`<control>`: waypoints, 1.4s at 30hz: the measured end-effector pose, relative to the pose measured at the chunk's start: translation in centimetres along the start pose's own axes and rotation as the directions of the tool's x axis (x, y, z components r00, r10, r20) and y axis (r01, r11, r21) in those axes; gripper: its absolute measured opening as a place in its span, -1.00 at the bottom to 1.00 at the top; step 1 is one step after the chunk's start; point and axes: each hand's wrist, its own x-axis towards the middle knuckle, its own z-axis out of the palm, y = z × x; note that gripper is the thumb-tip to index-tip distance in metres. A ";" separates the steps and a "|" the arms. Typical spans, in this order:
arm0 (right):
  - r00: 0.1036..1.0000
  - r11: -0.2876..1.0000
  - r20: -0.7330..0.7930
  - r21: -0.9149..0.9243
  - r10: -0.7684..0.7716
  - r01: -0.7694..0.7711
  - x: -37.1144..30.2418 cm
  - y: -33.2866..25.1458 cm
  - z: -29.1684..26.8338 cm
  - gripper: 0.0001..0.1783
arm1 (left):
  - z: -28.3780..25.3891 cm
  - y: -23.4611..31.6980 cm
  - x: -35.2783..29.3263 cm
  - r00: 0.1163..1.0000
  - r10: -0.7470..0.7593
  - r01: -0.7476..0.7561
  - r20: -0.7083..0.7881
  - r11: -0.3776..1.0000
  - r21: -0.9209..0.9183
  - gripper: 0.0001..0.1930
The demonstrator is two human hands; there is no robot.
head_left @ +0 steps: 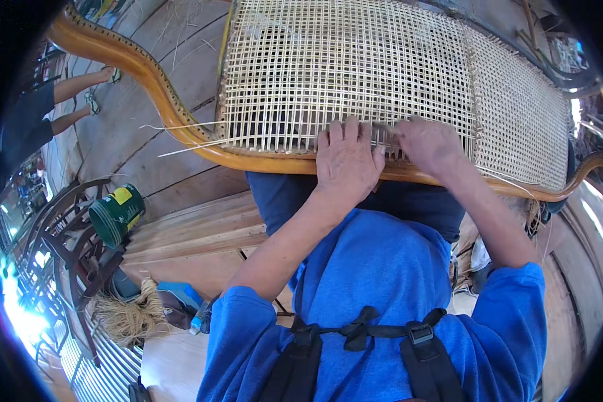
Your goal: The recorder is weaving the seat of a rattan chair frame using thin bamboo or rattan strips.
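Note:
A wooden chair frame with a curved, varnished rail lies across my lap, its panel filled with woven cane. My left hand rests on the weave by the near rail, fingers stretched out flat. Just right of it, my right hand is closed at the same edge, knuckles up. A thin greyish piece shows at its fingertips; its kind is too small to make out. Loose cane strands stick out past the left end of the weave. The weave is looser near my left hand and denser toward the right.
To the left lies a green bucket on its side, by dark curved wooden chair parts. A bundle of cane fibre sits below it. Wooden planks lie beside me. Another person's legs show at the upper left.

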 end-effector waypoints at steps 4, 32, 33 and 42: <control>0.986 0.985 -0.134 0.155 0.095 -0.074 -0.5 0.1 1.2 -0.85 | 0.7 0.3 -0.1 0.995 -0.042 0.044 -0.090 0.999 0.021 -0.59; 0.954 0.976 -0.287 -0.164 0.091 -0.142 -0.2 -3.9 -0.8 -0.85 | -10.2 -19.9 -1.8 1.000 0.003 0.009 -0.020 0.838 0.545 -0.71; 0.962 0.972 -0.245 -0.166 0.125 -0.168 0.2 -4.6 -1.0 -0.86 | -10.1 -20.9 -1.4 0.996 0.046 -0.009 -0.070 0.889 0.457 -0.71; 0.986 0.929 -0.111 -0.337 0.123 -0.154 1.6 -7.5 -0.9 -0.87 | -7.4 -22.3 -1.4 0.921 0.140 -0.039 -0.364 0.961 0.272 -0.75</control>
